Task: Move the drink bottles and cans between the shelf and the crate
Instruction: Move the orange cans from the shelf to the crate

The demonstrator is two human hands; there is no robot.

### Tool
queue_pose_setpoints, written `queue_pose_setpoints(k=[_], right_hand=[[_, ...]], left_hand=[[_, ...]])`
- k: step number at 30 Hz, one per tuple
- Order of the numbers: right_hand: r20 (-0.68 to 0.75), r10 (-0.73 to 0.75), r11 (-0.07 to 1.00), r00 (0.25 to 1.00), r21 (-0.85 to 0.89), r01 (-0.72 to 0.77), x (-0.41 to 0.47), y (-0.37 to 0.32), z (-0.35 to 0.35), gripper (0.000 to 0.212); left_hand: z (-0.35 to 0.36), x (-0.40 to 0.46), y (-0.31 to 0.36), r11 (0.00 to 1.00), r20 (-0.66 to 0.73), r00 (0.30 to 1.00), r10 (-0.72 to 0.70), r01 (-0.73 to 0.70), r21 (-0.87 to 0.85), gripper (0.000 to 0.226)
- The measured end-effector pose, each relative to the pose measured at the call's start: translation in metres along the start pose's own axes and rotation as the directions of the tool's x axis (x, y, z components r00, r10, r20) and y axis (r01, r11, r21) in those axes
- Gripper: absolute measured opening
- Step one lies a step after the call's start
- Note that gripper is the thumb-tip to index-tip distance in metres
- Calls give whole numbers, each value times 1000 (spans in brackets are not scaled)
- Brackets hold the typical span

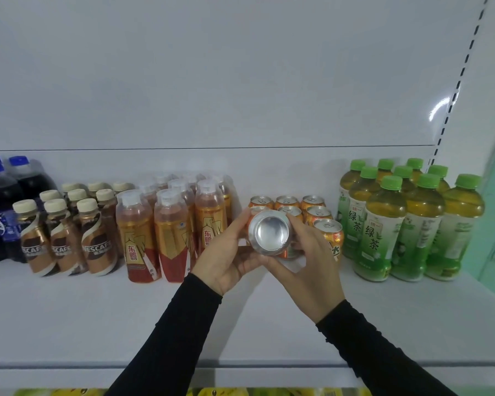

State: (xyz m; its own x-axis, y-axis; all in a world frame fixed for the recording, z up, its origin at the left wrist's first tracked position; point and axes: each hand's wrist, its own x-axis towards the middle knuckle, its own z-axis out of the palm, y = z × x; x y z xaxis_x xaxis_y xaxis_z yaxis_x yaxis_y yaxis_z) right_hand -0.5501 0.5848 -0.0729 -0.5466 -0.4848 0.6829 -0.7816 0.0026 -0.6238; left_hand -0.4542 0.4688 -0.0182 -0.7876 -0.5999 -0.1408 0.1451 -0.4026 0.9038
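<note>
An orange drink can [269, 233] is tipped on its side with its silver bottom facing me, held above the white shelf [126, 310]. My left hand [229, 258] cups it from the left and below, fingers curled round it. My right hand [309, 264] grips it from the right. Behind it stand several upright orange cans [315, 212] in rows. The crate is not in view.
Along the shelf's back, from the left: dark cola bottles [0, 207], brown coffee bottles [66, 238], red-gold energy drink bottles [172, 232], and at the right green tea bottles [395, 221]. A slotted upright [455, 95] runs up the right side. Yellow packages [220, 392] show on the shelf below.
</note>
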Motion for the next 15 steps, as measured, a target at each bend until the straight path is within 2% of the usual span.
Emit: queue_pose_setpoints(k=[5, 8, 10, 12, 15], right_hand=[[48, 26, 998, 999, 49, -28, -2, 4, -1, 73], [113, 67, 994, 991, 78, -76, -5, 5, -4, 77], [167, 91, 980, 982, 161, -118, -7, 1, -8, 67], [215, 101, 954, 971, 256, -156, -8, -2, -10, 53], [255, 137, 940, 957, 272, -207, -1, 2, -10, 58]], left_hand=[[0, -2, 1, 999, 13, 999, 34, -35, 41, 35], [-3, 1, 1, 983, 2, 988, 154, -154, 102, 46], [-5, 1, 1, 960, -5, 973, 231, -227, 164, 58], [-5, -1, 0, 933, 32, 956, 293, -293, 208, 66], [-7, -1, -5, 886, 128, 924, 361, -382, 263, 68]])
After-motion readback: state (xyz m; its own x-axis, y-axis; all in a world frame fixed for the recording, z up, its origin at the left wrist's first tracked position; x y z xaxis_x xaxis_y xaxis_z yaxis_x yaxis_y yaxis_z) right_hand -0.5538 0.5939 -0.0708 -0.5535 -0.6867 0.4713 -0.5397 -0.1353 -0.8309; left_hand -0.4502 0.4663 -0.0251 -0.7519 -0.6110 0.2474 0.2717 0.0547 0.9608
